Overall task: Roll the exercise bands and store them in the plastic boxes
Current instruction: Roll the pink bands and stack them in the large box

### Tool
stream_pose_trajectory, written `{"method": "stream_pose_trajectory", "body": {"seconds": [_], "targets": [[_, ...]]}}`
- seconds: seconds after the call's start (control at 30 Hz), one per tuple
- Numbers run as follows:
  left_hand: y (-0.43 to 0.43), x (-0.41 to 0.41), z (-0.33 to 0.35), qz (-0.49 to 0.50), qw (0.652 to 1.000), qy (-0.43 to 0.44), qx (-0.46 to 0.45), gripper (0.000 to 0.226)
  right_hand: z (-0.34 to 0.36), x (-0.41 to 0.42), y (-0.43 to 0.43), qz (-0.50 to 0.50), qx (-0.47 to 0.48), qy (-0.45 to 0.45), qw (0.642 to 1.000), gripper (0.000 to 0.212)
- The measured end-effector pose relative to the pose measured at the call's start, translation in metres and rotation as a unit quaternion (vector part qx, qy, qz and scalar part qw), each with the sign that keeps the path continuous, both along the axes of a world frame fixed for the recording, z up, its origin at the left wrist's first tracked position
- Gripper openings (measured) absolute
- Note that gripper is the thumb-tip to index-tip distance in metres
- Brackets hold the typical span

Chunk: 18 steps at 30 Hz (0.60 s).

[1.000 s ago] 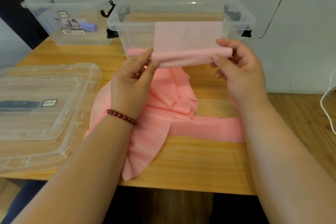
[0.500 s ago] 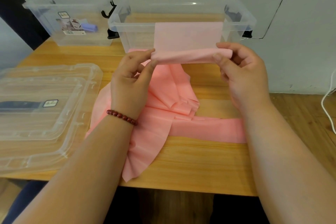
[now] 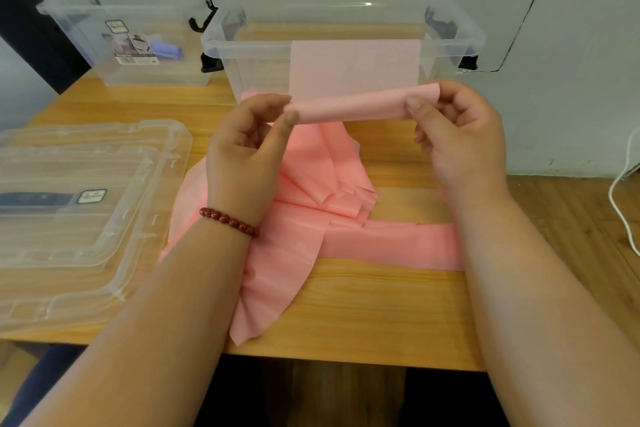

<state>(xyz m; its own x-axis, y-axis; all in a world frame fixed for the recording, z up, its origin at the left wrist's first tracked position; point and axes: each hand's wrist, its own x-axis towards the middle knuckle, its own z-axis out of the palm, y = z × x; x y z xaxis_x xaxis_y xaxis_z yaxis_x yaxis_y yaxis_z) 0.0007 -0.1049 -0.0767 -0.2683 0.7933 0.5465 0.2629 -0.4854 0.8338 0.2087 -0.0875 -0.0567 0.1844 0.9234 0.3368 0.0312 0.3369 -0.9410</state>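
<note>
Wooden table [image 3: 363,315] w/ clear box [image 3: 214,42] at the back; pink band [image 3: 294,253] sprawls loose in front of it, one end lifted as a started roll [image 3: 349,106] just before the box wall. Risk: tail is bunched & folded, so roll may go crooked, or slack if a pinch slips. Left hand [image 3: 242,152] & right hand [image 3: 460,142] each pinch a roll end, thumb vs curled fingers

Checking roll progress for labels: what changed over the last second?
Little. The left hand and right hand kept pinching the ends of the pink roll; its right end rose slightly, so it now tilts up toward the right, and the fingers shifted round it. The loose band on the table, near box, far box and lids stayed put.
</note>
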Motion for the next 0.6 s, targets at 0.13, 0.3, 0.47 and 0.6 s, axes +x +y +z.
{"method": "stream_pose_trajectory", "body": {"seconds": [0.13,0.3,0.47,0.6], "targets": [[0.0006,0.0003,-0.0003,-0.013,1.0,0.012,-0.002,0.029,-0.0007,0.001,0.0017,-0.006,-0.003,-0.003,1.0,0.011],[-0.0011,0.0014,0.0014,0.002,1.0,0.014,-0.014,0.02,-0.0001,0.0013,0.0015,0.022,-0.007,0.007,1.0,0.02],[-0.0024,0.0016,0.002,0.007,1.0,0.007,-0.011,0.015,-0.0022,0.0018,0.002,0.036,0.004,-0.011,0.999,0.02],[-0.0018,0.0014,0.0018,0.024,1.0,0.002,-0.002,0.017,-0.0032,0.002,0.0034,0.043,0.008,-0.017,0.999,0.02]]}}
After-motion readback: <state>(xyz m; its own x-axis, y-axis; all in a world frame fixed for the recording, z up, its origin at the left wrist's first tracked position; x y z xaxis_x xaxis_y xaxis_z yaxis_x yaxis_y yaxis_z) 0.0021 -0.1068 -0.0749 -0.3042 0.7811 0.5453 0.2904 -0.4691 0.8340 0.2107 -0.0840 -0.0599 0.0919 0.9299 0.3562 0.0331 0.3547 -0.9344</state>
